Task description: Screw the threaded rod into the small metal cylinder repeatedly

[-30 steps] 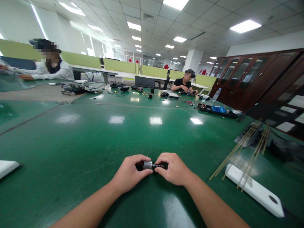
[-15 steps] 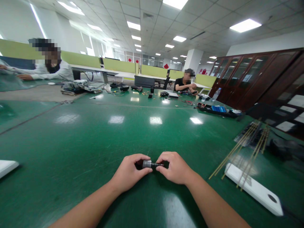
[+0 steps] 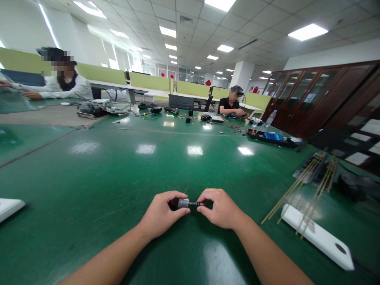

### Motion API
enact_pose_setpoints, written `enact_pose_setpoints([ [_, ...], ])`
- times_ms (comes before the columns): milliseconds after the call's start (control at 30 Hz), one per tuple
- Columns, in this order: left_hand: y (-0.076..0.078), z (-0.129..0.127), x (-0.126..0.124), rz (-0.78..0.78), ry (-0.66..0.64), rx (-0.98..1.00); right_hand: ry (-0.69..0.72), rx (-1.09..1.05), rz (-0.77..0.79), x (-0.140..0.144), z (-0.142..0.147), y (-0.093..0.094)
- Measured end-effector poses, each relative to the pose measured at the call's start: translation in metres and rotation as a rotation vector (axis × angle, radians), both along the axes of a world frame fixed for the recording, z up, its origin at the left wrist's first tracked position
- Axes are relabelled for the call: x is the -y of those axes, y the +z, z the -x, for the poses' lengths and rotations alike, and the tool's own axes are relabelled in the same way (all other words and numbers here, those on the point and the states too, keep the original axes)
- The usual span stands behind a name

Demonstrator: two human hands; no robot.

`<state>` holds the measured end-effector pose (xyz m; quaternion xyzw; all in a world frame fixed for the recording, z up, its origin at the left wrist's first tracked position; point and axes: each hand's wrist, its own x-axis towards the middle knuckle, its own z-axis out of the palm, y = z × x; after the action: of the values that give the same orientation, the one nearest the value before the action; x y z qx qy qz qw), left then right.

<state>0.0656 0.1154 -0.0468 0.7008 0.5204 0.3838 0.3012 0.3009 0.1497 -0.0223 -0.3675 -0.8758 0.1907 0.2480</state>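
Both my hands meet low in the middle of the green table [image 3: 118, 174]. My left hand [image 3: 162, 215] is closed around a small silver and black cylindrical part [image 3: 184, 203]. A thin dark shaft sticks out of that part to the right, and the fingertips of my right hand [image 3: 221, 208] pinch its end. The part lies level between the two hands, just above the table top. What is inside my left palm is hidden.
Thin brass rods [image 3: 299, 186] lie across a white board [image 3: 320, 237] at the right. Another white board [image 3: 8, 208] sits at the left edge. A person in white [image 3: 59, 85] and a person in black [image 3: 231, 105] work at the far side, among tools and cables [image 3: 267, 136].
My hands have shifted slightly away from me with the part still held. The far person in black has lowered a hand from the face.
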Motion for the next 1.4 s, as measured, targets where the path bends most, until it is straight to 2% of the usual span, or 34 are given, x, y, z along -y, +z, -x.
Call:
enact_pose_setpoints([
  [967, 0.001, 0.001, -0.002, 0.028, 0.013, 0.018, -0.007, 0.058, 0.047, -0.004, -0.008, 0.002],
  [1400, -0.007, 0.004, -0.007, 0.038, 0.063, 0.097, -0.022, 0.155, 0.018, -0.005, -0.019, 0.01],
])
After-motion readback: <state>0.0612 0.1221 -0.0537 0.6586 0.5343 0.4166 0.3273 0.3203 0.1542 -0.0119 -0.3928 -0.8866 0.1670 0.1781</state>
